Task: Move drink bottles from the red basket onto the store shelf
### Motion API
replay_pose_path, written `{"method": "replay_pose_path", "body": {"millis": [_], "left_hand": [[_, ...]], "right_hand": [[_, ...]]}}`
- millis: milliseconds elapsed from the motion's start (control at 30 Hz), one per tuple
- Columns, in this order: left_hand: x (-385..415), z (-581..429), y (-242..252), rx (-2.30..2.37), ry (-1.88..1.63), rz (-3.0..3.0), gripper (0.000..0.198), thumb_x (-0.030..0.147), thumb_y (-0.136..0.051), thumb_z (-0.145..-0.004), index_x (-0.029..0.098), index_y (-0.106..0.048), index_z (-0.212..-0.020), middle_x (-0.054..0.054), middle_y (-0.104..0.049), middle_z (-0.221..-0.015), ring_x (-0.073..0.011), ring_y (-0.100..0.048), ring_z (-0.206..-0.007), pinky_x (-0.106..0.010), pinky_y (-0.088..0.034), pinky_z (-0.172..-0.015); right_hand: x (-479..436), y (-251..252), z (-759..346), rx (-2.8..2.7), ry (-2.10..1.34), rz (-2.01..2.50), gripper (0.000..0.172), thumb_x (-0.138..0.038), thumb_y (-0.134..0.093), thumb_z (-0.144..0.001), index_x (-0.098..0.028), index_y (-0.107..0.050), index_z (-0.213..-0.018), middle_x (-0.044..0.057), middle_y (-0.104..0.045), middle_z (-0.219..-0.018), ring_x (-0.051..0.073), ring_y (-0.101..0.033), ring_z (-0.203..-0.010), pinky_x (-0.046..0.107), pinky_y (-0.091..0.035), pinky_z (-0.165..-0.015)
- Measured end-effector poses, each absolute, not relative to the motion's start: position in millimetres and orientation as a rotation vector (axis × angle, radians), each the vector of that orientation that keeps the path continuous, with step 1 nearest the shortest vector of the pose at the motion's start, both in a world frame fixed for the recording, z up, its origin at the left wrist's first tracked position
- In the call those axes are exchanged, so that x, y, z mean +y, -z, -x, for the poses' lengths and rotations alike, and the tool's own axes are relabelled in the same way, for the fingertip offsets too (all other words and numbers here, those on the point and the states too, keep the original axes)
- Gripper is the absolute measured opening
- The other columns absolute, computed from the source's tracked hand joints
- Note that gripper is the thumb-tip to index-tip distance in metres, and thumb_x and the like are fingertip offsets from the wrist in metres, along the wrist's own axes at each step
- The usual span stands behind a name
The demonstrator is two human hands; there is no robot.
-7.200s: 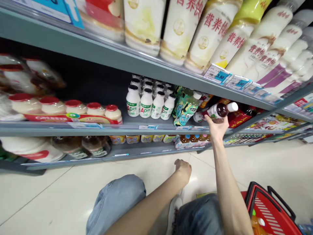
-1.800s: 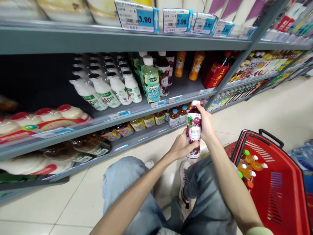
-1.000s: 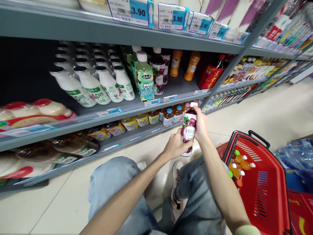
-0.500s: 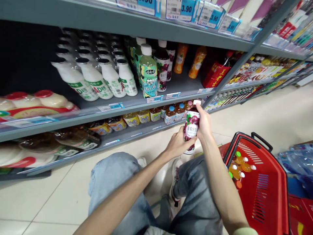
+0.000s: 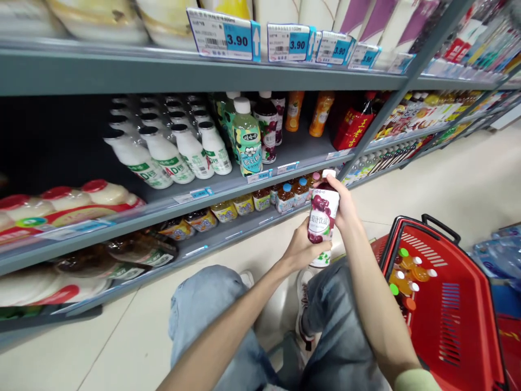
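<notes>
Both hands hold one bottle of grape juice [image 5: 321,218], with a white cap and a grape-printed label, tilted slightly in front of the shelf. My left hand [image 5: 304,247] is wrapped round its lower part, thumb across the front. Near the cap, my right hand [image 5: 344,203] grips the neck and upper side; some of its fingers are hidden behind the bottle. On the middle shelf, a similar dark grape juice bottle [image 5: 266,130] stands beside a green drink bottle [image 5: 247,141]. White milk drink bottles [image 5: 173,160] are lined up to their left.
A red shopping basket [image 5: 468,277] stands on the floor at my right, holding several orange drink bottles [image 5: 407,271]. The grey shelf edge [image 5: 228,190] runs across in front of me. Small drink bottles [image 5: 244,205] line the lower shelf. My knees [image 5: 207,296] are below my arms.
The grape juice bottle has turned a little in my hands, so its label shows a different part. The view has shifted, with shelf tags now lower in it. Both hands keep their hold.
</notes>
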State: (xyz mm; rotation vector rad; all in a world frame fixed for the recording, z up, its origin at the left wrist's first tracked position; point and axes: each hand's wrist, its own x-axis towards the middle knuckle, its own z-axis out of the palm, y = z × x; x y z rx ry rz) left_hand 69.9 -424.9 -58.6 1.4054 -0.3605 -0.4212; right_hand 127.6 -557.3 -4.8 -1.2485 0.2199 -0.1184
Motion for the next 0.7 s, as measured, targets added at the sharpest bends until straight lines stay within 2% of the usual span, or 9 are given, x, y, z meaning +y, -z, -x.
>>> {"method": "replay_pose_path", "body": {"millis": [133, 333, 433, 567, 700], "left_hand": [[-415.7, -68.2, 55.8, -0.361, 0.518, -1.315, 0.038, 0.023, -0.073, -0.064, 0.02, -0.058, -0.098, 0.0, -0.065, -0.083, -0.0172, -0.061, -0.074, -0.029, -0.048, -0.069], [-407.5, -70.3, 56.1, -0.334, 0.62, -1.263, 0.046, 0.025, -0.074, -0.061, 0.02, -0.055, -0.103, -0.002, -0.067, -0.087, -0.02, -0.066, -0.077, -0.033, -0.052, -0.071], [-406.7, -72.2, 56.7, -0.294, 0.616, -1.32, 0.052, 0.027, -0.072, -0.063, 0.02, -0.053, -0.111, -0.002, -0.069, -0.09, -0.0202, -0.067, -0.077, -0.033, -0.053, -0.072], [-406.6, -76.2, 56.0, -0.297, 0.446, -1.734, 0.039, 0.032, -0.07, -0.073, 0.022, -0.057, -0.108, -0.001, -0.071, -0.087, -0.0211, -0.068, -0.079, -0.031, -0.051, -0.071], [-409.8, -79.0, 55.0, -0.303, 0.314, -1.956, 0.037, 0.035, -0.073, -0.075, 0.024, -0.056, -0.107, -0.001, -0.073, -0.085, -0.0228, -0.069, -0.08, -0.031, -0.049, -0.072]], "right_hand": [[-553.4, -0.4, -123.4, 0.092, -0.068, 1.084, 0.036, -0.054, -0.076, -0.071, -0.02, -0.068, -0.082, 0.004, -0.07, -0.077, 0.02, -0.067, -0.065, 0.036, -0.056, -0.062], [-542.4, -7.0, -118.2, 0.101, -0.019, 1.042, 0.035, -0.052, -0.077, -0.07, -0.022, -0.061, -0.075, 0.001, -0.067, -0.07, 0.017, -0.063, -0.059, 0.031, -0.053, -0.056], [-543.4, -1.3, -121.3, 0.153, 0.048, 1.028, 0.036, -0.052, -0.078, -0.069, -0.022, -0.06, -0.074, 0.001, -0.068, -0.07, 0.017, -0.064, -0.058, 0.031, -0.054, -0.055], [-547.2, 16.1, -131.8, 0.321, 0.234, 1.038, 0.034, -0.05, -0.08, -0.068, -0.023, -0.059, -0.07, 0.002, -0.07, -0.069, 0.018, -0.065, -0.06, 0.031, -0.053, -0.055], [-545.6, 25.4, -139.2, 0.429, 0.401, 1.122, 0.029, -0.046, -0.081, -0.069, -0.022, -0.065, -0.069, 0.002, -0.073, -0.072, 0.018, -0.062, -0.058, 0.033, -0.049, -0.053]]}}
